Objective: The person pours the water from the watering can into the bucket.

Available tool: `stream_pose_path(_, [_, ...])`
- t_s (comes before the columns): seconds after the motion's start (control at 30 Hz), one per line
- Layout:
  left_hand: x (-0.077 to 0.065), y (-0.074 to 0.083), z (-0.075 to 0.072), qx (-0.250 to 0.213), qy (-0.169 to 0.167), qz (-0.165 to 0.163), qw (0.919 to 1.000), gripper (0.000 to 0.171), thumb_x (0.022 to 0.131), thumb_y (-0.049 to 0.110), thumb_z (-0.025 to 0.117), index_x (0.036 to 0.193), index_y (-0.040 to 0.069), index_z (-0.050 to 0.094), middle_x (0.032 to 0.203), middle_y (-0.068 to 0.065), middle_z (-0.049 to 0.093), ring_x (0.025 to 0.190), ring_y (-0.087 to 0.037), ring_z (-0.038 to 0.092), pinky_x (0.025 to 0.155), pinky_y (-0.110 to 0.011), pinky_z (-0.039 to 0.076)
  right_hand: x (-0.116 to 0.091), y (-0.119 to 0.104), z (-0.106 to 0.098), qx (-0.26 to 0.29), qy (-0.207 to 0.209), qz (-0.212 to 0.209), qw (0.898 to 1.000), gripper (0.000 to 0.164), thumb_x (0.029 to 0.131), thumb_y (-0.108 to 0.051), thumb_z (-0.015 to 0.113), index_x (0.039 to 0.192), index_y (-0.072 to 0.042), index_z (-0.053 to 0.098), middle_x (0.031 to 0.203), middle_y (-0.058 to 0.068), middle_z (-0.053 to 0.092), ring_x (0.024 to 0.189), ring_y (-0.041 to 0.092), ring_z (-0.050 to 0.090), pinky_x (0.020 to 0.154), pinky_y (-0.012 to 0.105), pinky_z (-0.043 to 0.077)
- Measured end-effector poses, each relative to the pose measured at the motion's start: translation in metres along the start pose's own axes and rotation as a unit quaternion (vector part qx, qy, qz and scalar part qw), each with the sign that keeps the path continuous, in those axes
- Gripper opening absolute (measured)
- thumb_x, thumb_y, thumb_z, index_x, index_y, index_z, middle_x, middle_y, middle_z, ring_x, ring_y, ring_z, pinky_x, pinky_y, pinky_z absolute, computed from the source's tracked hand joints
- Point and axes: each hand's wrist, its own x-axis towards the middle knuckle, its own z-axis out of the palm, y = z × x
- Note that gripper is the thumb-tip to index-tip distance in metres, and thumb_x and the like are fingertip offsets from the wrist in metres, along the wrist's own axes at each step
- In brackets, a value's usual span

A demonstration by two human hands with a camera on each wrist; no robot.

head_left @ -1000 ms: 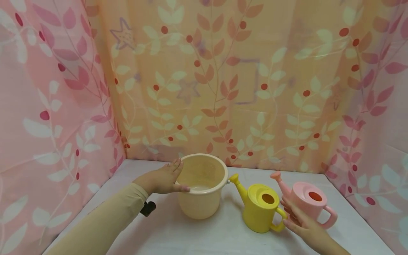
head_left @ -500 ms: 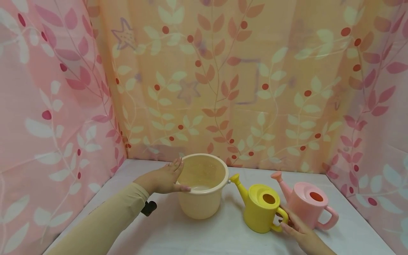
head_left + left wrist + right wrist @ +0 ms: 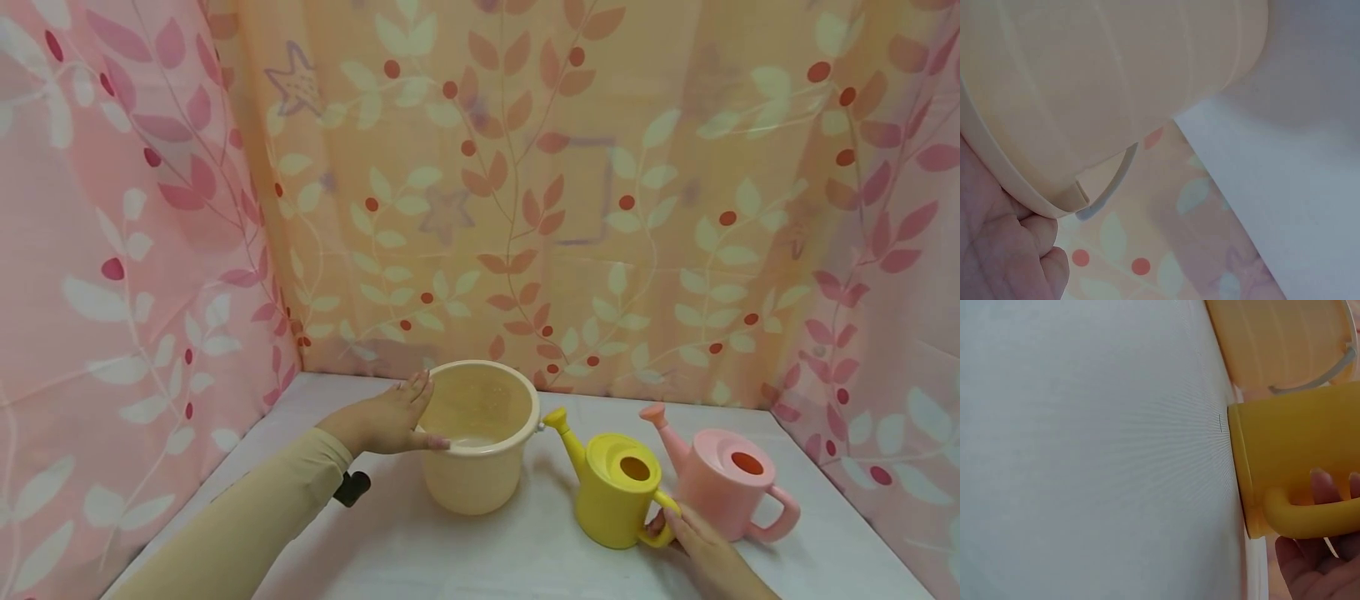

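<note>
Grabbing step imo: right hand holds the yellow can by its handle, upright on the worktop near the bucket, left hand spread on its rim. Next move needs snug fingers.

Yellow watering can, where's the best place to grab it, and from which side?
Probably by its handle, coming from the right. The yellow watering can stands upright, its spout slanting up and left toward the bucket, its handle opposite. That loop leaves room for fingers; the right hand grips it there.
</note>
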Motion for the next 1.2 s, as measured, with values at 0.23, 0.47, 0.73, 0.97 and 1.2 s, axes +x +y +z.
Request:
stream_pose_path(0.23, [0.001,-0.001,0.001,-0.001,-0.005,-0.007,1.0000,0.110,0.075,0.079,0.036,0.145,-0.003,0.013,0.151,-0.020,0.002,0.139,-0.028,0.000,0.111,-0.042,0.011,0.004,0.000,0.002,0.030,-0.052,-0.021,0.998,0.050,0.101,-0.037,0.022,0.101,0.009,0.041,0.092,0.009,0.045,0.085,0.022,0.047,0.069,0.029,0.039])
stream_pose_path(0.47, [0.001,-0.001,0.000,0.001,-0.008,-0.012,0.9999,0.112,0.073,0.081,0.034,0.145,-0.002,0.012,0.151,-0.019,0.001,0.139,-0.027,0.000,0.111,-0.041,0.011,0.009,0.000,0.010,0.061,-0.023,0.011,0.998,0.055,0.098,-0.047,0.024,0.096,0.006,0.041,0.090,0.009,0.044,0.087,0.024,0.046,0.073,0.030,0.040])
stream_pose_path(0.73, [0.001,-0.001,0.001,-0.001,-0.010,-0.008,0.9999,0.111,0.074,0.081,0.033,0.145,-0.003,0.012,0.151,-0.019,0.002,0.139,-0.027,0.000,0.111,-0.042,0.010,0.009,-0.005,0.021,0.134,0.075,0.054,0.987,0.052,0.097,-0.049,0.029,0.087,0.000,0.044,0.084,0.008,0.041,0.084,0.021,0.044,0.074,0.031,0.039])
stream_pose_path(0.97, [0.001,-0.002,0.003,0.002,-0.008,-0.002,1.0000,0.110,0.075,0.079,0.034,0.144,-0.003,0.011,0.151,-0.020,0.003,0.139,-0.029,0.001,0.111,-0.043,0.010,0.009,-0.005,0.027,0.171,0.122,0.048,0.977,0.047,0.097,-0.045,0.031,0.082,-0.002,0.043,0.077,0.005,0.039,0.074,0.019,0.041,0.066,0.028,0.037])
stream_pose_path(1.2, [0.001,-0.003,0.003,0.003,-0.007,-0.006,1.0000,0.110,0.075,0.080,0.034,0.145,-0.003,0.011,0.151,-0.019,0.002,0.139,-0.027,-0.001,0.111,-0.042,0.010,0.006,-0.003,0.031,0.188,0.191,-0.020,0.963,0.045,0.099,-0.039,0.030,0.072,-0.004,0.038,0.067,0.005,0.033,0.063,0.022,0.035,0.057,0.032,0.029])
